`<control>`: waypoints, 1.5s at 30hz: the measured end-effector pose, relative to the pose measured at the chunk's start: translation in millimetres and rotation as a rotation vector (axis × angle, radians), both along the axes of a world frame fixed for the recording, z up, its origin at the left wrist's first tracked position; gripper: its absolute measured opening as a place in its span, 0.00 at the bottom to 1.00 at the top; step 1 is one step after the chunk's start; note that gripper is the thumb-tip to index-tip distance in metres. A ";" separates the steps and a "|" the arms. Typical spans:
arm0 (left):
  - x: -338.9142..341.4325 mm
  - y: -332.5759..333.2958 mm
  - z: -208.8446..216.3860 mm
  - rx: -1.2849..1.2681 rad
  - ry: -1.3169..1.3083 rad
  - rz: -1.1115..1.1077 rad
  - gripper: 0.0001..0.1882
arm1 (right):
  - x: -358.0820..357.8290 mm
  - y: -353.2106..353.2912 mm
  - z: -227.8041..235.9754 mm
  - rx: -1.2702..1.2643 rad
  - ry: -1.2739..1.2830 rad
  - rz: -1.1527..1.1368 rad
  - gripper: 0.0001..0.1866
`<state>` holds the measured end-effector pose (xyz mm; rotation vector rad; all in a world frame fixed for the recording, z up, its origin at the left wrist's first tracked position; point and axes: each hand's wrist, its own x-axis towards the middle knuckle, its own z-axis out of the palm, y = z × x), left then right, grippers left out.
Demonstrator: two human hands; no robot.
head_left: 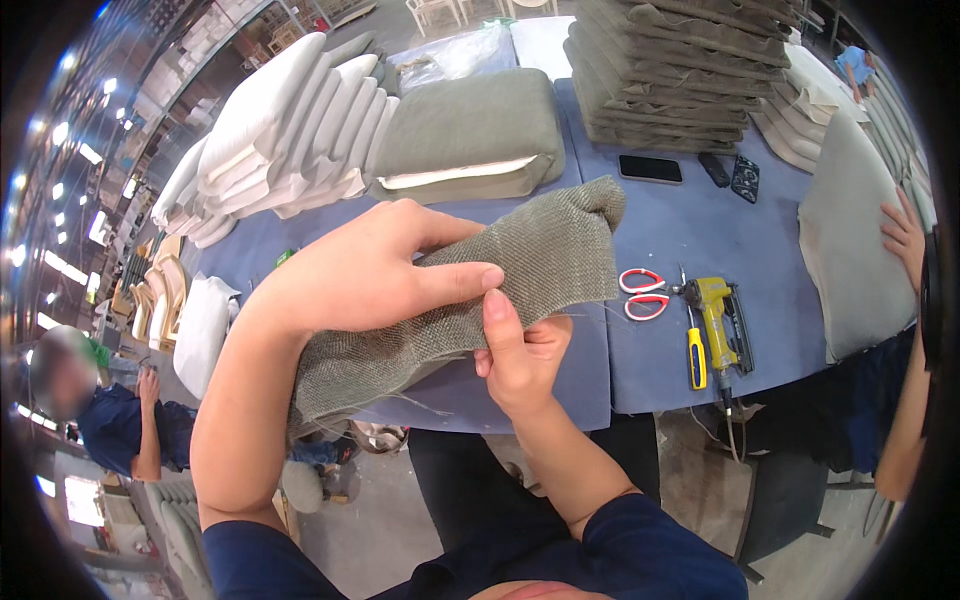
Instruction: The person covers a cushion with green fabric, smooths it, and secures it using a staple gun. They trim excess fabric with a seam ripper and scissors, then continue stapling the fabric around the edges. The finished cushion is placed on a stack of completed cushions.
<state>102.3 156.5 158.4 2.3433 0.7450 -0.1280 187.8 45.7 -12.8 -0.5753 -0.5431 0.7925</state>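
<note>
Fabric (548,248) — grey-green, coarsely woven (edge fraying).

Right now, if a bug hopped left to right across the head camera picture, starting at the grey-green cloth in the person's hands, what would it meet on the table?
Grey-green cloth → red-and-white-handled scissors → yellow tool with a hose → big light-grey cushion.
</note>
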 end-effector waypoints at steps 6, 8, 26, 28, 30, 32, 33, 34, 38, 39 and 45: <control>0.7 19.4 -2.9 0.041 0.013 0.048 0.24 | 6.5 28.3 -13.1 0.152 -0.190 -0.041 0.08; 4.7 19.0 3.6 0.010 0.080 0.071 0.23 | 8.9 33.1 -16.1 0.125 -0.242 -0.047 0.11; 23.6 -9.9 16.3 0.342 0.110 0.076 0.26 | 239.4 -124.2 -150.3 -1.098 -1.237 -0.716 0.26; 14.8 -3.5 4.0 0.390 -0.027 0.016 0.26 | 262.1 -143.7 -175.3 -1.391 -1.161 -0.637 0.28; 1.5 9.6 -7.8 0.415 -0.088 0.002 0.27 | 262.4 -139.3 -184.2 -1.329 -1.253 -0.605 0.28; -11.3 21.9 -16.6 0.407 -0.077 0.017 0.28 | 257.7 -130.8 -186.2 -1.303 -1.345 -0.583 0.29; -15.2 21.7 -16.7 0.419 -0.046 0.023 0.28 | 258.7 -123.8 -182.5 -1.308 -1.396 -0.581 0.29; -16.4 18.1 -13.7 0.422 -0.005 0.033 0.28 | 258.1 -119.8 -178.4 -1.314 -1.448 -0.565 0.30; 0.6 12.1 -15.8 0.384 -0.032 -0.070 0.30 | 287.6 -131.0 -175.5 -1.559 -1.310 -0.397 0.40; -7.7 8.8 -14.6 0.433 -0.021 -0.052 0.31 | 273.8 -115.5 -151.1 -1.692 -1.245 -0.276 0.46; 0.7 -1.4 -5.5 0.459 0.027 -0.026 0.34 | 346.1 -126.5 -186.8 -1.482 -1.227 -0.377 0.40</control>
